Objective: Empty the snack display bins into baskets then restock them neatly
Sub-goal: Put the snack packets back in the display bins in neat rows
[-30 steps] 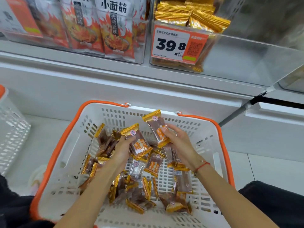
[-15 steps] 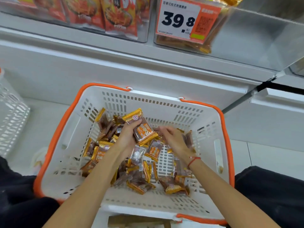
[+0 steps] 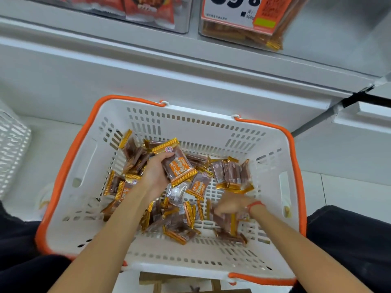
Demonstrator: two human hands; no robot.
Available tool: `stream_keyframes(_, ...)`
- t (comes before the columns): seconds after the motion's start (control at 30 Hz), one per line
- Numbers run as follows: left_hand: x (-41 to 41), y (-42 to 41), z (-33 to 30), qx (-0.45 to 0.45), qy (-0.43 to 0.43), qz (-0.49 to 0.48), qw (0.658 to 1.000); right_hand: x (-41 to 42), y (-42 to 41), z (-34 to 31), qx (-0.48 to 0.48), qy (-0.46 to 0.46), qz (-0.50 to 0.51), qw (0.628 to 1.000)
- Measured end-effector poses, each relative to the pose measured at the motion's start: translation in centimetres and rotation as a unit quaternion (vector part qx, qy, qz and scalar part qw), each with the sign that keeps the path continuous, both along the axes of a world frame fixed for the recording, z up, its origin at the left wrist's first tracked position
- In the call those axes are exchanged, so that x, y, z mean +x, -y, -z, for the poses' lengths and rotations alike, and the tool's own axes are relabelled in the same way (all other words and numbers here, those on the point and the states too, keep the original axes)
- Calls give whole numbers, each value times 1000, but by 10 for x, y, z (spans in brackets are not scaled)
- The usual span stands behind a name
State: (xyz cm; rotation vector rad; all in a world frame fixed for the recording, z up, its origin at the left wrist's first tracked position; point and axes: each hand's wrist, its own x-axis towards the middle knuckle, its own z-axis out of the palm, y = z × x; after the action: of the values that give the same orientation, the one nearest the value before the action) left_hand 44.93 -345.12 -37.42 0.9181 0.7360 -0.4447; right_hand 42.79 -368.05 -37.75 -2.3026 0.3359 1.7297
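Second basket point(image 3: 12, 149): white mesh, well off to the left of my left hand, only partly in frame. I can't tell what it holds.
Basket point(image 3: 69, 166): white with orange rim, under both my hands. A wooden stand shows below its near edge; I can't tell how firmly it sits, so leaning on the rim might tip it.
Loose packets point(image 3: 127, 187): gold-edged brown snack packs scattered across the basket floor, below and around both hands. They are slick and overlapping, so a grab could drag neighbours along or crease them.
Left hand point(image 3: 155, 173): fingers curled round a stack of packets point(image 3: 177, 166), thumb over the top one. My guess is several are held together; they could fan out and slide free if my grip loosens.
Upright row point(image 3: 230, 173): packs standing on edge just beyond my right hand, leaning on each other. A knock from that hand would likely topple them.
Right hand point(image 3: 230, 206): blurred, low among the packets on the right side. I cannot tell how far it is closed or whether it has one.
Display bin point(image 3: 273, 28): clear, with price tag point(image 3: 237, 11), up on the shelf well beyond both hands, some gold packs inside. Restocking a sloppy stack there would leave it untidy.
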Motion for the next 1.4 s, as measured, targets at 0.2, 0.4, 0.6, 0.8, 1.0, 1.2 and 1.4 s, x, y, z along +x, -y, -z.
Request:
stream_keyframes(0.2,2,-9,-20,30,-12,40,999,59,-2,-58,293,343,200,870)
stream_keyframes(0.4,12,-6,-66,-6,16,128,992,69,-36,-121,381,488,-45,784)
stream_keyframes(0.6,11,2,-101,-92,63,134,985,55,-40,-142,431,371,-16,822)
stream_keyframes(0.8,11,29,-120,10,154,48,987,45,-51,-150,406,415,98,808)
stream_keyframes(1.0,15,41,-174,97,321,78,939,55,-35,-198,442,383,106,804)
stream_keyframes(1.2,32,55,-221,151,422,63,892,59,-24,-255,437,531,35,725)
stream_keyframes(1.4,62,70,-261,161,530,51,831,71,-6,-302,338,712,-78,610)
